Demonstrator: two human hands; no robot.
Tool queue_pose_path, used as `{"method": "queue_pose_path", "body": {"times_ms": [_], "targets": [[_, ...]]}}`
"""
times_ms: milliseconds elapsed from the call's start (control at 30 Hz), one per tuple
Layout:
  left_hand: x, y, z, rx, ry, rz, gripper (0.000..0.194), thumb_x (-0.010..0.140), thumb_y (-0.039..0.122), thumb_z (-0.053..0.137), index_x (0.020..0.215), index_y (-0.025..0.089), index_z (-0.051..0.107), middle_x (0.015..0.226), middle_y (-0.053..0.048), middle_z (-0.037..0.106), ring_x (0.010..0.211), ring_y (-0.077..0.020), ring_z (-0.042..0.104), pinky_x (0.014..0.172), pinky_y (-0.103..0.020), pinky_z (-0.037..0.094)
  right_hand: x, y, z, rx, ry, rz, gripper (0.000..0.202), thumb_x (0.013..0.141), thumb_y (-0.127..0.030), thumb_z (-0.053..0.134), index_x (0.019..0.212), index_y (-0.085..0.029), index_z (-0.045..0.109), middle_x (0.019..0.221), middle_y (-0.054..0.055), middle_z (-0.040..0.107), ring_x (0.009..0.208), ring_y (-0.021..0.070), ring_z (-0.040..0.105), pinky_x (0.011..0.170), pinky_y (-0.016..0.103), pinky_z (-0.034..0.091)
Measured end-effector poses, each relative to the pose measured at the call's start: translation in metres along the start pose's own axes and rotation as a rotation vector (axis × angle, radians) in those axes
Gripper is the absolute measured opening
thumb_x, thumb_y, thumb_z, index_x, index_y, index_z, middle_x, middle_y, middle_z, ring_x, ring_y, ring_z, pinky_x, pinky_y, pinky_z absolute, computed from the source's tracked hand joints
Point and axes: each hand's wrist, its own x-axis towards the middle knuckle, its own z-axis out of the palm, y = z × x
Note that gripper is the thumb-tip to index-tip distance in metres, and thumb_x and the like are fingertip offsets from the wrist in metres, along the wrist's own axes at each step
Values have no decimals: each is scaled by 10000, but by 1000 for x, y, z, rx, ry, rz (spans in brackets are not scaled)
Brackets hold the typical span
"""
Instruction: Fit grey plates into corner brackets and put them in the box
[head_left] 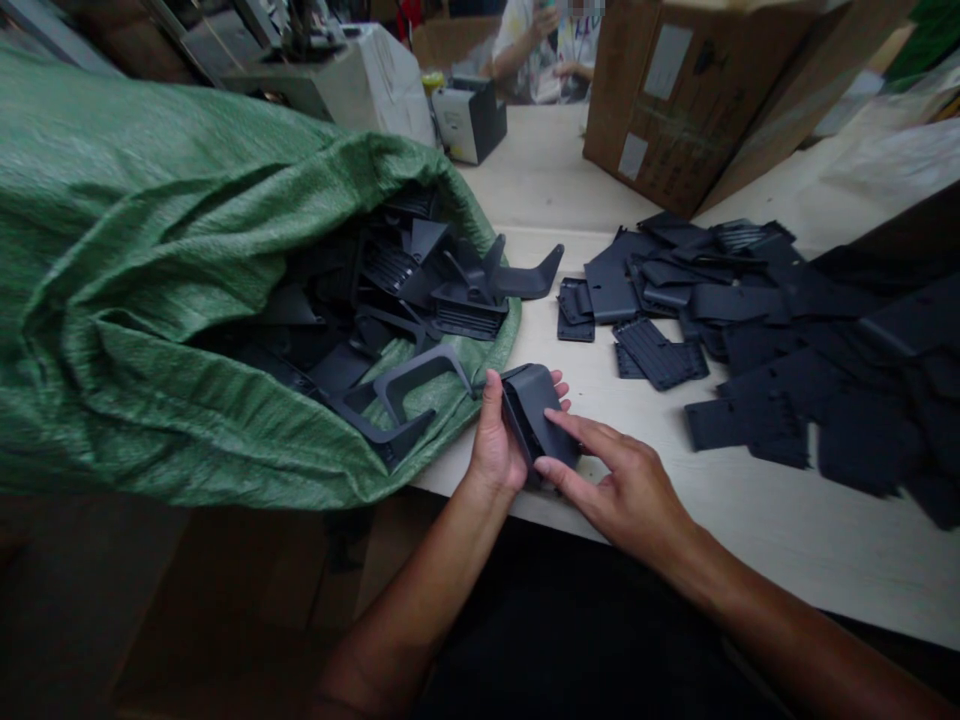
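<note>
My left hand (499, 445) is wrapped round the left side and back of a dark grey plastic part (541, 410), its fingertips showing beyond the far edge. From the right, my right hand (626, 480) grips the same part with thumb and fingertips. A dark slot runs along the part's near left side. Just left of my hands, a green woven sack (187, 210) gapes open, full of dark plastic parts (401, 260). A curved bracket (424, 380) lies at its mouth. Many flat dark plates (750, 300) are piled on the right of the table.
The pale tabletop (645, 420) has its front edge just below my hands. A cardboard box (682, 100) stands at the back right. Behind the sack are a small white and black box (469, 120) and a person (540, 50) across the table.
</note>
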Motion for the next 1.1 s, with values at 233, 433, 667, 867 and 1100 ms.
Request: {"method": "queue_pose_path", "body": {"times_ms": [233,433,667,867,1100], "targets": [[1,-2,3,16,-3,11,851,878,878,616,1156,100,819,1157,-182,810,1083,-300,762,1033,-385,573,1,-2,1,-74,22,2,530,1006,-458,745,1479,-229,673,1427,140,729,1275,302,732,1127,454,593],[-1,-5,2,58,-4,77,768,897,823,650,1121,110,828,1203,-171,806,1170,-308,745,1098,-394,544,-2,-5,2,-113,-39,-16,537,1021,-439,723,1502,-210,653,1422,148,730,1249,321,743,1093,477,613],[-13,4,11,-1,-207,109,644,873,677,724,1197,126,799,1293,-172,782,1248,-377,716,1081,-475,566,14,4,-12,285,57,109,596,901,-493,864,1424,-270,688,1290,93,775,1108,267,761,1020,418,629],[-10,-8,17,103,-328,188,651,774,561,821,1275,148,770,1427,-168,720,1413,-458,594,1184,-527,487,45,7,-20,679,7,243,444,930,-622,776,1131,-226,771,1188,67,779,1117,254,722,961,345,604],[-12,13,33,-17,-225,75,641,848,635,737,1221,114,717,1301,-221,762,1292,-387,692,1156,-499,506,41,2,-14,760,-113,231,407,926,-585,797,1068,-204,774,954,28,770,874,202,703,816,298,592]]}}
